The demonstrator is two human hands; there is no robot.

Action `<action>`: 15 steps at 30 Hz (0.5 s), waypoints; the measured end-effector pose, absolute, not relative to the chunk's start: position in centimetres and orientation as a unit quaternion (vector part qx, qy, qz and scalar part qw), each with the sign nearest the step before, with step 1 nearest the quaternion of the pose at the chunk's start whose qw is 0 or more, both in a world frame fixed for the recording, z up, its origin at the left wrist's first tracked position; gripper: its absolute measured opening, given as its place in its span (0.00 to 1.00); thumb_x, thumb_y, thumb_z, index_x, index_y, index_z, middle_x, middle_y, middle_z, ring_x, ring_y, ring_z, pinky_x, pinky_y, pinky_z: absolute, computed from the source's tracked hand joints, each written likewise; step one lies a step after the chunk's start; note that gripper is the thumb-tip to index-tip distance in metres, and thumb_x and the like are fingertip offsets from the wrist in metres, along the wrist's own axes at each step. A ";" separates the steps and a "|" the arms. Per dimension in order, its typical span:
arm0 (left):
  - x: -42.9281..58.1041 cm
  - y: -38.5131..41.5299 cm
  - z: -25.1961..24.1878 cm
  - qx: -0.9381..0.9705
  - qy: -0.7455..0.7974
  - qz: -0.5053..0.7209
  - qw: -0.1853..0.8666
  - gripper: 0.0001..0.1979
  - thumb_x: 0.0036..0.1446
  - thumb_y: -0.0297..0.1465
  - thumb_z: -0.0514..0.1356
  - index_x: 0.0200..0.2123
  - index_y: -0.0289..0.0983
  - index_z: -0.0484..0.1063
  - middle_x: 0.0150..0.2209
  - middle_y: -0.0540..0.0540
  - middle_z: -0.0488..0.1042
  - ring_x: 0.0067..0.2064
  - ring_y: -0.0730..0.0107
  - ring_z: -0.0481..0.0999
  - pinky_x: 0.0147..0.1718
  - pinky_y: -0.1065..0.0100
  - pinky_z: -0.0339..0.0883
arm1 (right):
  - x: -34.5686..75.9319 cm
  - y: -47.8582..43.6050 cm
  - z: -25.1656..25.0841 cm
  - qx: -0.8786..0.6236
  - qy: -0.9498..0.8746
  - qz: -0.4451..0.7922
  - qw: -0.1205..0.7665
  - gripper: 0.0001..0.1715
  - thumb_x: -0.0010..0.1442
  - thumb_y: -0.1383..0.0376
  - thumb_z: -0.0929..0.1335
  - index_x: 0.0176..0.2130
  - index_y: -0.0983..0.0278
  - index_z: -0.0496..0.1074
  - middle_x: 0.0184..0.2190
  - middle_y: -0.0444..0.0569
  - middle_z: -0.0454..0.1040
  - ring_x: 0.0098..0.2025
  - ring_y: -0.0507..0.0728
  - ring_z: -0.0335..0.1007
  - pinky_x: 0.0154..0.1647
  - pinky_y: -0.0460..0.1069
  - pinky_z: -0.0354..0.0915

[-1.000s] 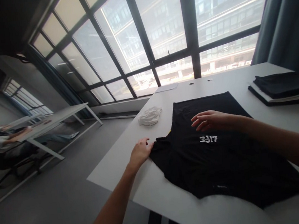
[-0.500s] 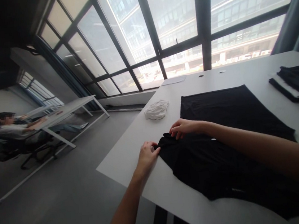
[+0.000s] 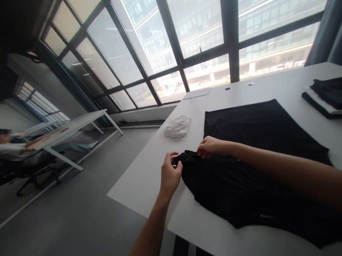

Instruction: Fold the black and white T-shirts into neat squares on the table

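A black garment (image 3: 229, 197), its exact kind unclear, is spread over the white table (image 3: 140, 181) with small pale lettering near its front edge. My left hand (image 3: 171, 173) pinches its bunched left end between thumb and fingers. A short way to the right, my right hand (image 3: 212, 146) has its fingertips closed on the upper edge of that same end. My right forearm crosses above the cloth and hides part of it. Behind lies a flat black piece (image 3: 248, 124); whether it joins the garment I cannot tell.
A crumpled white cloth (image 3: 177, 126) lies beyond my hands. At the right is a stack of folded dark and white clothes (image 3: 338, 97). A paper sheet (image 3: 197, 93) rests near the window. Away on the left, a seated person (image 3: 3, 144) leans on another table (image 3: 73, 124).
My left hand has risen slightly with its end of the garment, which bunches up more. The right hand's fingers have closed further on the edge. The view has shifted a little.
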State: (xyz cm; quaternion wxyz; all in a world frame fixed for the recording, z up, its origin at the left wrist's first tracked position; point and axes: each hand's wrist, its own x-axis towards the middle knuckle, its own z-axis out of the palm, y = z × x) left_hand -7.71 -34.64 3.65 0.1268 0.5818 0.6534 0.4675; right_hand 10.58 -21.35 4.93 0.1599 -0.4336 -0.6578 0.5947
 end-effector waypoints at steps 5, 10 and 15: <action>-4.1 -34.8 5.6 0.627 0.622 0.459 0.095 0.14 0.59 0.26 0.57 0.49 0.38 0.71 0.43 0.45 0.79 0.38 0.68 0.79 0.36 0.70 0.71 | 11.4 -21.4 5.5 -0.450 -0.610 0.629 0.171 0.20 0.67 0.56 0.68 0.30 0.68 0.75 0.33 0.55 0.80 0.29 0.54 0.75 0.25 0.44 0.68; -0.4 -35.1 4.8 0.697 0.581 0.413 0.074 0.17 0.60 0.22 0.55 0.51 0.41 0.71 0.45 0.46 0.79 0.43 0.64 0.80 0.44 0.64 0.74 | 12.5 -21.1 5.5 -0.478 -0.578 0.637 0.178 0.29 0.63 0.43 0.67 0.31 0.66 0.74 0.25 0.52 0.77 0.27 0.55 0.73 0.24 0.46 0.69; 1.8 -36.0 2.8 0.788 0.505 0.347 0.060 0.20 0.61 0.19 0.55 0.54 0.40 0.71 0.50 0.44 0.77 0.50 0.61 0.76 0.53 0.58 0.72 | 13.1 -20.6 4.0 -0.505 -0.677 0.494 0.208 0.21 0.56 0.55 0.75 0.23 0.65 0.70 0.13 0.40 0.61 0.17 0.48 0.57 0.16 0.44 0.54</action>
